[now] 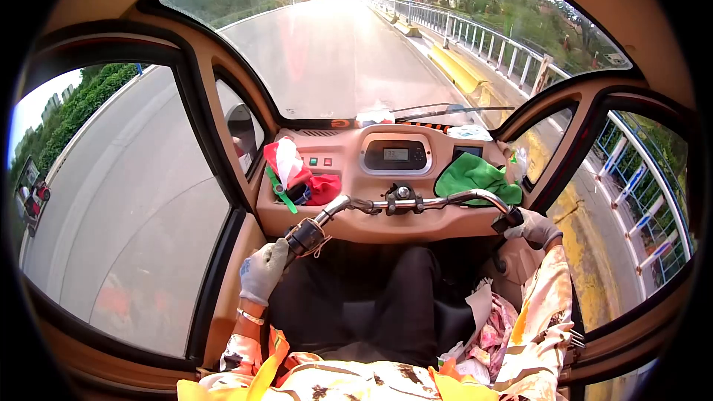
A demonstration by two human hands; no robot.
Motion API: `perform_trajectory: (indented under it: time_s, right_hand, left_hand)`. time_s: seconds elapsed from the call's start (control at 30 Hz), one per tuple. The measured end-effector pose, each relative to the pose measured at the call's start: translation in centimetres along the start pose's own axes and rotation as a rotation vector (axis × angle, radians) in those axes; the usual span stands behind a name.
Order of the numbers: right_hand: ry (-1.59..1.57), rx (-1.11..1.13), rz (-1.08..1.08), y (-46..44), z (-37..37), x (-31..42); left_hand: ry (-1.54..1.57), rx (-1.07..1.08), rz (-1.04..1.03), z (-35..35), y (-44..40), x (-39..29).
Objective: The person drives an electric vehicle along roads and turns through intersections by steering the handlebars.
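Note:
A silver handlebar (438, 201) with bends at both sides spans the cabin of a small enclosed vehicle. My left hand (262, 272), in a light grey glove, is wrapped round its left end, just behind a black switch housing (304, 238) with a loose cord tied on it. At the other end my right hand (536, 228), also gloved, closes round the right grip; the grip itself is mostly hidden. Behind the bar, a lit display (396, 154) sits in the tan dashboard (349, 224).
A green cloth (479, 178) lies on the dashboard's right, red and white cloth (290, 165) on its left. Through the windshield runs a grey road (327, 59), with yellow barriers (454, 68) and a white railing (501, 52) on the right. A three-wheeled vehicle (33, 197) shows through the left window.

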State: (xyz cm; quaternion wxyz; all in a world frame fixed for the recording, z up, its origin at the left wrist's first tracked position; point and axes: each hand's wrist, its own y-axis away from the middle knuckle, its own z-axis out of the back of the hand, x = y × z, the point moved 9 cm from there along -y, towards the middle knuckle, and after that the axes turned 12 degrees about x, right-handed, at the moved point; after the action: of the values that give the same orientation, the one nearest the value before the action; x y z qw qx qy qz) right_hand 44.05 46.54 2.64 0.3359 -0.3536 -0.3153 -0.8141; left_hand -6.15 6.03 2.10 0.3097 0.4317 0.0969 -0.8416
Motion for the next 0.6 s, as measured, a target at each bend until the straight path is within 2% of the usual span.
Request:
perform_trajectory:
  time_s: [0.13, 0.2, 0.23, 0.37, 0.47, 0.53, 0.6]
  right_hand:
    - [0.142, -0.065, -0.083, 0.5, 0.1, 0.1]
    - [0.376, -0.209, -0.169, 0.9, 1.0, 0.5]
    - [0.345, -0.231, -0.081, 0.6, 0.6, 1.3]
    - [0.332, -0.289, -0.113, 1.3, 0.7, 1.4]
    - [0.28, -0.231, -0.146, 1.5, 0.2, 2.7]
    - [0.277, -0.217, -0.059, 0.7, 0.2, 2.3]
    - [0.213, -0.216, -0.112, 1.1, 0.4, 1.5]
  left_hand:
    - [-0.034, -0.004, 0.013, 0.0, 0.2, -0.2]
    - [-0.031, -0.01, 0.008, -0.1, 0.3, -0.4]
    - [-0.029, -0.019, 0.005, 0.1, 0.4, -0.4]
    - [-0.042, -0.022, 0.008, 0.2, 0.4, -0.4]
    - [-0.041, -0.008, 0.021, 0.1, 0.7, -0.5]
    - [-0.073, -0.005, 0.012, 0.1, 0.4, -0.1]
    - [-0.066, -0.008, 0.02, 0.1, 0.5, -0.4]
